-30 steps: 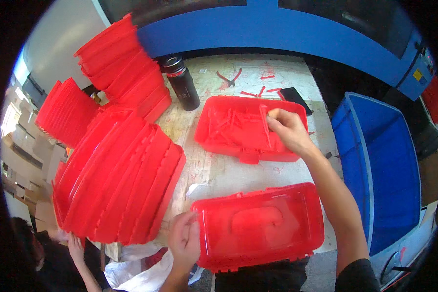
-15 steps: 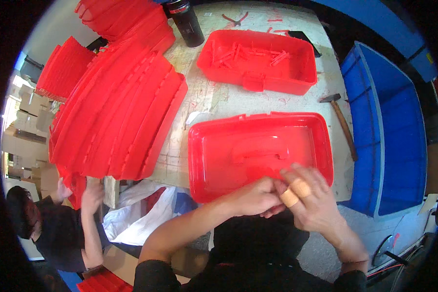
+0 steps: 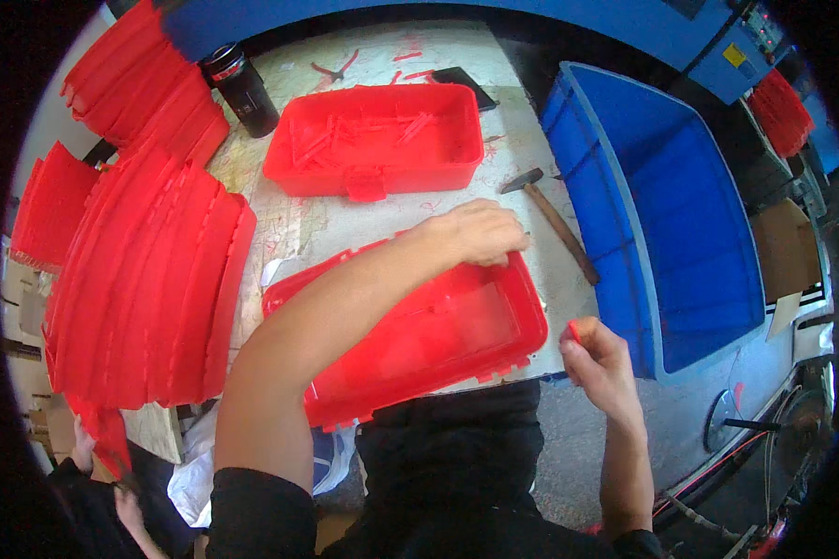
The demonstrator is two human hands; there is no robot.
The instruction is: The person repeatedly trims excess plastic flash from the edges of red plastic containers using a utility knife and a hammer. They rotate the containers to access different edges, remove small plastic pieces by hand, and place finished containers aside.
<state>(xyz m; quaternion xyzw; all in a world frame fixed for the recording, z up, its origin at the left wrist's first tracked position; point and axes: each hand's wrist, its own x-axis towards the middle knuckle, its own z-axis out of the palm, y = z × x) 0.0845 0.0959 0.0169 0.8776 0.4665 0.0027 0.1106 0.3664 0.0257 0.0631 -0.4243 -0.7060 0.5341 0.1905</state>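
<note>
A shallow red plastic tray [image 3: 457, 349] sits turned at an angle at the table's near edge, close to my body. My left arm reaches across it, and my left hand [image 3: 480, 233] is closed over the rim at its far right corner; the fingertips are partly hidden. Off to the tray's right, my right hand [image 3: 601, 368] is closed in a pinch, with a small red plastic piece [image 3: 573, 331] showing at its fingertips. Beyond the tray stands a deeper red box [image 3: 373, 177] with several thin red plastic strips [image 3: 331, 140] in it.
Tall stacks of red trays [image 3: 149, 289] fill the left side. A black tumbler [image 3: 242, 93], pliers [image 3: 336, 70] and a hammer [image 3: 559, 224] lie or stand on the table [image 3: 280, 224]. At right is a large blue crate [image 3: 643, 224]. A co-worker's hand [image 3: 82, 445] shows lower left.
My hands have parted: the left went far across to the tray's corner, the right moved out to the right. The tray has turned, its near edge now notched. The whole view has shifted.
</note>
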